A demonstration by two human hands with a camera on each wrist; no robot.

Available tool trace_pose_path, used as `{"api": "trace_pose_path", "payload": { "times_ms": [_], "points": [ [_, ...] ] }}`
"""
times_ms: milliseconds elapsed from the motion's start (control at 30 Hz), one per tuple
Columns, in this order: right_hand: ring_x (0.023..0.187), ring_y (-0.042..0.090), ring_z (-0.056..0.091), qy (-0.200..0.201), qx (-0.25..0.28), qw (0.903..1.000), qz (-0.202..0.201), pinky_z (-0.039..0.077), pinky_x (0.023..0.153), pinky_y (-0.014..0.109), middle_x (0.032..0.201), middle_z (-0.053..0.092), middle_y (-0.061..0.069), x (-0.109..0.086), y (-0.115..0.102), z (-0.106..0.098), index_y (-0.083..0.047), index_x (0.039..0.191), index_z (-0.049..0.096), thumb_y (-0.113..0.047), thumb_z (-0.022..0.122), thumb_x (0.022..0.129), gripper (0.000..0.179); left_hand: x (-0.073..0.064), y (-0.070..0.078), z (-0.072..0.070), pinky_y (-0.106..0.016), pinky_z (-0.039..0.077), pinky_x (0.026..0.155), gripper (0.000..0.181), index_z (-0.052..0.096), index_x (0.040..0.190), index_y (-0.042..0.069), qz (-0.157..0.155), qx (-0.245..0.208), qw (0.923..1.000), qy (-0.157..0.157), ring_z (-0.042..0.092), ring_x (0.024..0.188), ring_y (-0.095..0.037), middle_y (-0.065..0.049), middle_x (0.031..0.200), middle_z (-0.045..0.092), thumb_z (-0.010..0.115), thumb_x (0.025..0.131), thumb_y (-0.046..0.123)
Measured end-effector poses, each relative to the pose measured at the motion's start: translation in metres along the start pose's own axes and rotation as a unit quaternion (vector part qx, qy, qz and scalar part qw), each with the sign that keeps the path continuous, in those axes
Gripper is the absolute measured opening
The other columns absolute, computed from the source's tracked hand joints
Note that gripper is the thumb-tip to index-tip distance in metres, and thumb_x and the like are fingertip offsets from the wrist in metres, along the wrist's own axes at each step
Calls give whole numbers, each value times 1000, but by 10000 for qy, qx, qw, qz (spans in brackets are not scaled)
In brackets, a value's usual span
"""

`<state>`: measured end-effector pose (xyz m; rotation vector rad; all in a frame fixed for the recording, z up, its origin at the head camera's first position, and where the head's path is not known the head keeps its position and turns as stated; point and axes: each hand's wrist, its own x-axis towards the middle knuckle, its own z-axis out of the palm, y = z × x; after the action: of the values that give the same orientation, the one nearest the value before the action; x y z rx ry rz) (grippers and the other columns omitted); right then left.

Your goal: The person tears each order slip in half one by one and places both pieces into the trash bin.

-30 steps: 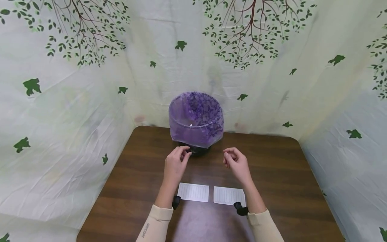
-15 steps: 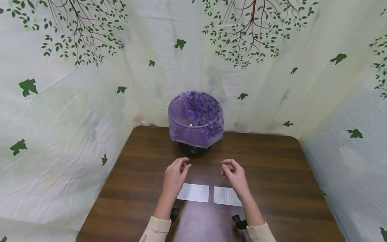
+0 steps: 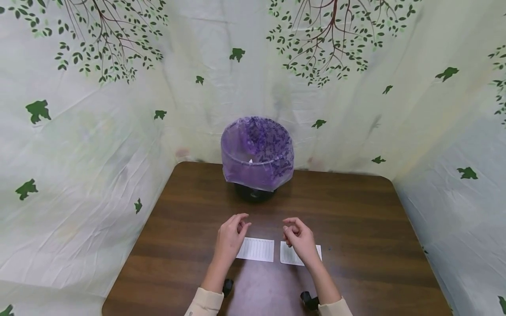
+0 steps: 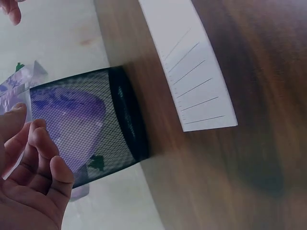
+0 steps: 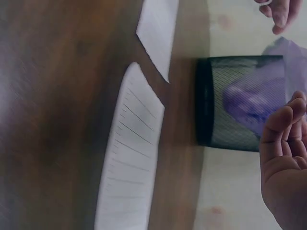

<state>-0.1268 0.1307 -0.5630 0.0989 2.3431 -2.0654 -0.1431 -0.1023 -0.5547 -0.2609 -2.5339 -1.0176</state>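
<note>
My left hand (image 3: 230,235) hovers above the table, fingers loosely bent, with nothing between thumb and fingertips. Level with it, my right hand (image 3: 299,239) is also held in the air, its fingers loosely curled and holding nothing. Under the left hand lies a white lined card (image 3: 258,250); a second lined card (image 3: 290,254) lies beside it, partly covered by the right hand. Beyond both hands stands a black mesh wastebasket (image 4: 115,139), lined with a purple patterned bag (image 3: 257,173) folded over its rim. A small white scrap (image 3: 251,161) shows inside the bag.
The brown wooden table (image 3: 348,210) has rounded far corners. A pale curtain (image 3: 197,109) printed with leaves and branches hangs behind it and at both sides. Black camera mounts (image 3: 308,300) are strapped at the wrists.
Both hands have drawn back from near the wastebasket toward the cards, and the right hand has shifted slightly left. The wastebasket and cards stay in place.
</note>
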Motion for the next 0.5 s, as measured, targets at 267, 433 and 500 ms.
{"api": "trace_pose_path", "payload": {
  "times_ms": [267, 433, 500],
  "points": [
    [59, 16, 56, -122, -233, 9995, 192, 49, 56, 24, 78, 67, 28, -7, 16, 18, 0, 123, 67, -4, 64, 102, 22, -13, -8, 7, -24, 53, 64, 22, 78, 112, 8, -271, 101, 9991, -320, 57, 68, -6, 2, 82, 68, 85, 91, 13],
    [57, 15, 54, -235, -129, 9994, 204, 49, 54, 25, 72, 67, 21, -8, 24, 26, 3, 122, 66, -2, 65, 100, 22, -19, -15, 12, -25, 51, 64, 22, 78, 111, 7, -304, 148, 9984, -444, 57, 68, -5, 3, 80, 66, 84, 91, 13],
    [56, 15, 54, -332, -108, 9992, 172, 49, 53, 24, 70, 66, 16, -8, 27, 29, 4, 123, 65, -2, 65, 100, 23, -23, -18, 15, -24, 49, 63, 22, 77, 111, 8, -303, 148, 9984, -459, 55, 67, -4, 5, 79, 66, 84, 91, 12]
  ]
}}
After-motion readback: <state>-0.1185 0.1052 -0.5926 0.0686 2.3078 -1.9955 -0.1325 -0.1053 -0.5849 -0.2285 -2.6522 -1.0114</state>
